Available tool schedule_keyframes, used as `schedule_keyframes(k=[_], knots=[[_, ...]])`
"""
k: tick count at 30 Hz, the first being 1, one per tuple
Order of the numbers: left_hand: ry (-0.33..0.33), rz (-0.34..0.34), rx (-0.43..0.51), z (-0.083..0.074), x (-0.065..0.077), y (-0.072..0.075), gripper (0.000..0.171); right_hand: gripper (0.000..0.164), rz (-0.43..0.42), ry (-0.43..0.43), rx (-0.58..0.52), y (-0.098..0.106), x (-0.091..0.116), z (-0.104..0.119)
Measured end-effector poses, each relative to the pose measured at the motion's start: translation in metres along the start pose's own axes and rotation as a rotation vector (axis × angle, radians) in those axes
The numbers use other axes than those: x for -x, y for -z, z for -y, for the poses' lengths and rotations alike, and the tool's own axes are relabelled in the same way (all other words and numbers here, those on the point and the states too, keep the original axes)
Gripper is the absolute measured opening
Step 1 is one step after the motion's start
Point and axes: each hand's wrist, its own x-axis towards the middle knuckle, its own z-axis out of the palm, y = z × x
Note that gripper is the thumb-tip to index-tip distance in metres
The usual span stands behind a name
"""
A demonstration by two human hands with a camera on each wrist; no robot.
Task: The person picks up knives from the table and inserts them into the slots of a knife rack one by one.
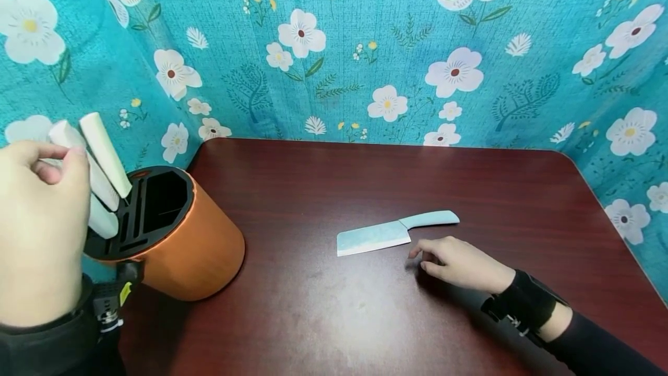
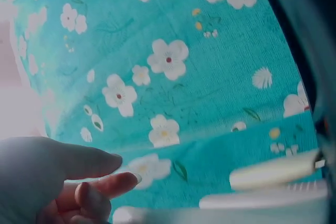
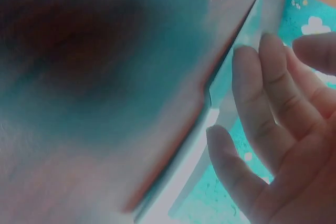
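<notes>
A cleaver (image 1: pixel 373 237) with a pale blue blade and handle (image 1: pixel 430 219) lies on the dark red-brown table. Just in front of it, near where blade meets handle, my right hand (image 1: pixel 453 263) hovers low with loosely bent fingers and nothing in its grasp. In the right wrist view the cleaver's handle (image 3: pixel 181 174) shows beside my thumb and fingers. At the left, my left hand (image 1: pixel 39 208) is raised beside the white knife handles (image 1: pixel 106 152) that stick out of an orange knife block (image 1: pixel 209 248). Its fingers (image 2: pixel 113 184) are loosely curled, near the handle ends, and grip none of them.
The block's black top (image 1: pixel 167 199) has several slots and a larger dark opening. Behind the table (image 1: pixel 292 312) hangs a turquoise flowered cloth (image 1: pixel 344 45), which also runs along both sides. The block stands at the table's left edge.
</notes>
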Motion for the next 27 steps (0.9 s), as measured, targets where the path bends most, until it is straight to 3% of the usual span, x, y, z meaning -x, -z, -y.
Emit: schedule_keyframes(k=[3,7,10,12,15,19,24,27], knots=[[-0.128,-0.05,0.018,-0.003,0.008,-0.005,0.049,0.021,-0.086,-0.028,0.053,0.008,0.001,-0.003],[-0.379,-0.111,0.07,-0.013,0.024,-0.016,0.042,0.02,-0.209,-0.08,0.116,0.021,0.001,-0.013],[-0.54,-0.049,0.182,-0.023,0.041,-0.031,0.029,0.02,-0.278,-0.119,0.175,0.03,0.001,-0.024],[-0.602,0.059,0.261,-0.03,0.053,-0.044,0.02,0.022,-0.306,-0.151,0.232,0.033,0.001,-0.033],[-0.659,0.25,0.287,-0.037,0.072,-0.064,0.016,0.029,-0.317,-0.191,0.303,0.038,0.002,-0.047],[-0.677,0.469,0.286,-0.04,0.095,-0.089,0.016,0.039,-0.279,-0.248,0.347,0.04,0.001,-0.065],[-0.68,0.604,0.285,-0.036,0.122,-0.12,0.012,0.052,-0.253,-0.321,0.31,0.038,-0.005,-0.08],[-0.656,0.675,0.294,-0.032,0.136,-0.136,0.009,0.055,-0.245,-0.321,0.286,0.037,-0.009,-0.084]])
